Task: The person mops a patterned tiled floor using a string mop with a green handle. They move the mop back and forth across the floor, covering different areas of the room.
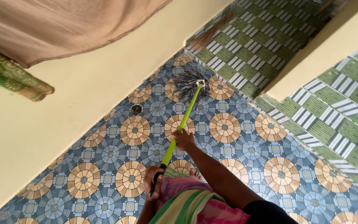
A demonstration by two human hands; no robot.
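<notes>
I hold a mop with a bright green handle (182, 121) in both hands. My right hand (183, 139) grips the handle about halfway down. My left hand (154, 183) is closed around the black grip at the handle's near end. The grey string mop head (188, 84) rests on the blue and orange circle-patterned floor tiles (249, 149), close to the corner where the floor meets the green checkered wall tiles (245, 54). My pink and green garment (187, 203) and the toes of one foot (194, 174) show below my hands.
A round floor drain (136, 109) sits near the yellow wall (63, 108), left of the mop head. A broom (212, 33) leans in the tiled corner. A brown cloth (54, 25) and a green patterned cloth (9, 74) hang at the upper left.
</notes>
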